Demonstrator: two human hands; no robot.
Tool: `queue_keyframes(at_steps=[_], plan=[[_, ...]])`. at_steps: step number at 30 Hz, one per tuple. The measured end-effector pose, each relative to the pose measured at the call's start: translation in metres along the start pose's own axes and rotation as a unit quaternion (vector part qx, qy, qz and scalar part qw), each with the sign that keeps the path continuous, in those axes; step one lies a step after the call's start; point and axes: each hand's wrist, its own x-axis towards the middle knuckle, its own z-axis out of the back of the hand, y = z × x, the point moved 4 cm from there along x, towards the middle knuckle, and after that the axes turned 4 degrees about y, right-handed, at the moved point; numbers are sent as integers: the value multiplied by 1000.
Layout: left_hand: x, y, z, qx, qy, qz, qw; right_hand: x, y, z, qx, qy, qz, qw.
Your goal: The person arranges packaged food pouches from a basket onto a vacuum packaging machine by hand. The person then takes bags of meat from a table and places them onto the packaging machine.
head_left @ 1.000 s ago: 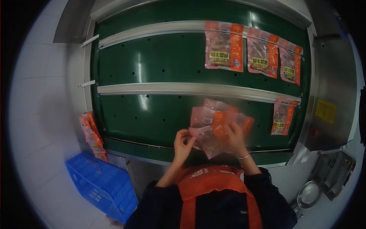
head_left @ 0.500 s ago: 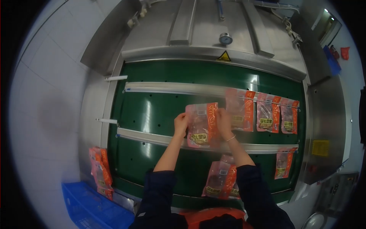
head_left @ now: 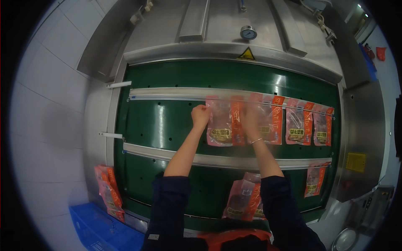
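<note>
My left hand [head_left: 200,116] pinches the upper left edge of a clear plastic food pouch [head_left: 219,121] with a red-orange printed side strip and a yellow label. The pouch's top edge lies at the upper metal bar [head_left: 167,93] on the green belt. My right hand [head_left: 251,121], smeared by motion, is at the pouch's right edge; its fingers cannot be made out. Just right of it lies another pouch [head_left: 269,125], partly behind that hand. Two more pouches [head_left: 296,125] [head_left: 322,127] rest farther right along the same bar.
Below runs a second metal bar [head_left: 209,160], with a pouch [head_left: 314,180] at its right end. Several overlapping pouches [head_left: 243,198] lie near my right sleeve. More pouches [head_left: 109,190] sit at the left edge above a blue crate [head_left: 104,232]. A steel lid [head_left: 234,25] with a gauge stands behind.
The held pouch has moved away from me, up to the upper bar, with both hands. My view has shifted slightly; the other pouches look unmoved on the belt.
</note>
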Motion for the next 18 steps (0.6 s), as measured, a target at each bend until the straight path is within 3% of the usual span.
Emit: queue_keyframes(at_steps=[6,18], plan=[[11,-14,-7,18,-80,-15,996,8,-2,1,-40,1,-15,999],[6,-26,-6,-55,-86,-19,995,14,2,-3,-124,-51,30,991]])
